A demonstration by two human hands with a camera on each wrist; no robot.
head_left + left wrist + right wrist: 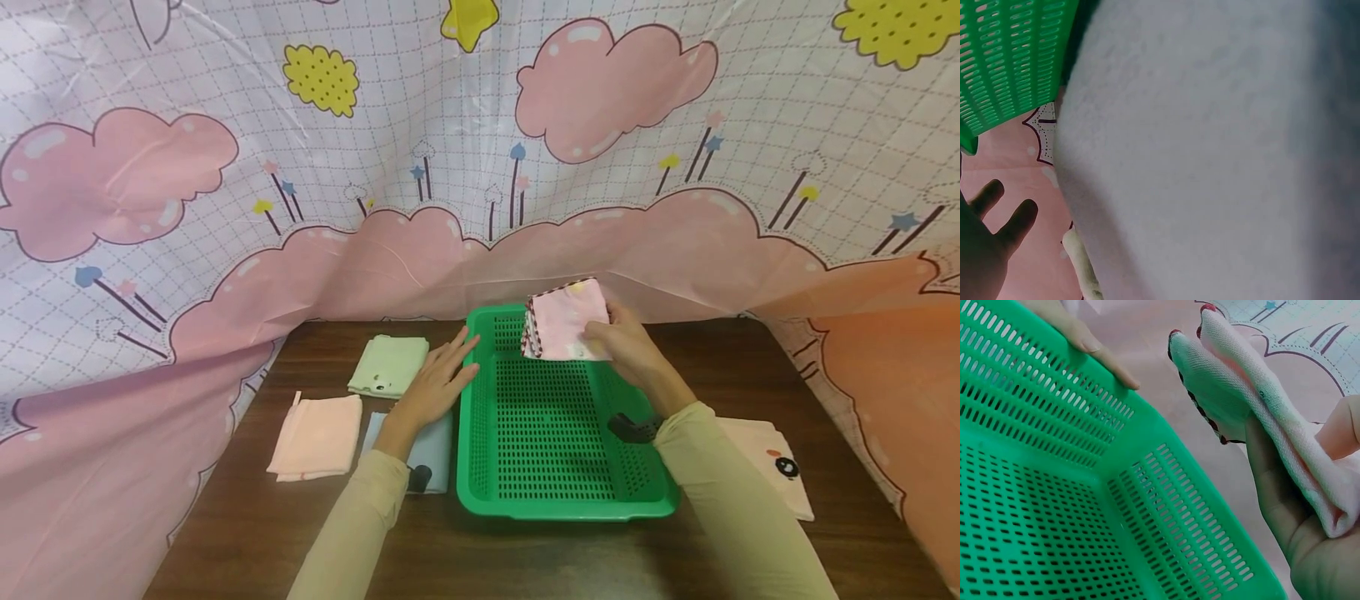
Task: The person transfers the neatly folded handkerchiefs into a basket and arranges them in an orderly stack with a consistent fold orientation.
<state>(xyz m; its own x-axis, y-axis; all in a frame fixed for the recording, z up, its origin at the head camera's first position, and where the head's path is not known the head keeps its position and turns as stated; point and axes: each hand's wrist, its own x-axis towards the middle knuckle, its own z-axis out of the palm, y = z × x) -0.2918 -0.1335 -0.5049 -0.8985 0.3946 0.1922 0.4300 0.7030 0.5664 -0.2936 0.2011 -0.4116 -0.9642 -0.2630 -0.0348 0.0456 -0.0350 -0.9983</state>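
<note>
A folded pink towel [568,321] with dark-and-white striped edging is pinched in my right hand [628,346], thumb on top and fingers beneath. It is held above the far end of a green perforated plastic basket [555,510]. In the right wrist view the towel [1285,431] shows its folded layers, close beside the basket's rim [1210,481]. My left hand [437,385] has its fingers stretched out, with fingertips at the basket's left rim. Beneath the left wrist lies a folded grey-blue towel [435,457], and a greyish cloth surface [1191,150] fills most of the left wrist view, blurred.
Left of the basket on the dark wooden table [225,517] lie a folded pale green towel [388,365] and a peach towel [318,435]. Another pale towel [772,467] with a cartoon eye lies under the right forearm. A cloud-patterned curtain [420,258] hangs behind.
</note>
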